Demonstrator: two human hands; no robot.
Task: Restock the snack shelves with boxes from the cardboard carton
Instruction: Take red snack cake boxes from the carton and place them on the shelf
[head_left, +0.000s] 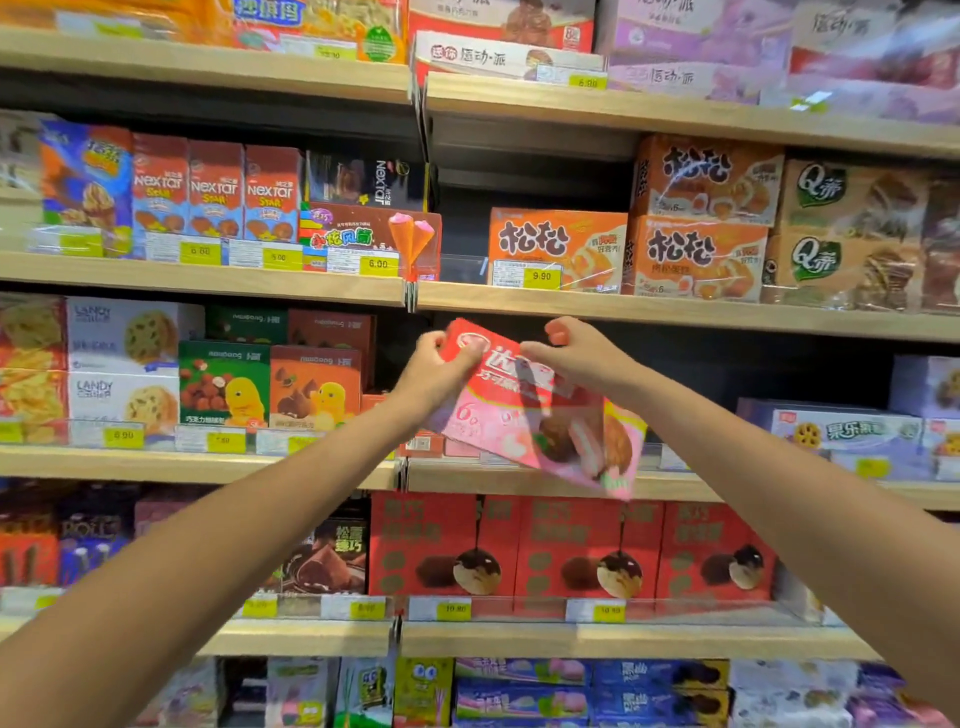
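Leftmost on the middle shelf, white cookie boxes (122, 364) sit stacked two high. Next come green boxes (223, 382) with a yellow mascot and brown-orange boxes (314, 387) of the same design, each with a second row behind.

Just right of those, the left hand (436, 371) clasps the upper left corner of the red-and-pink snack box (540, 415), fingers curled round it. That box is held in the air in front of the middle shelf. It is tilted, its top toward the shelf opening and its lower right corner hanging down across the wooden shelf edge (519, 480). The right hand (576, 353) grasps the box's upper right edge, fingers curled over the top.

Under the box, low red packs (421, 441) lie flat on the shelf, partly hidden by it. Close overhead runs the front edge of the upper shelf board (675, 312), which carries orange boxes (558, 249); both hands are just below that edge.

Behind and right of the held box lies a dark gap (727, 369) in the shelf bay, open as far as the purple boxes (847, 431) at the far right. One level down, three red boxes (571, 545) printed with chocolate balls stand in a row behind yellow price tags (453, 610).
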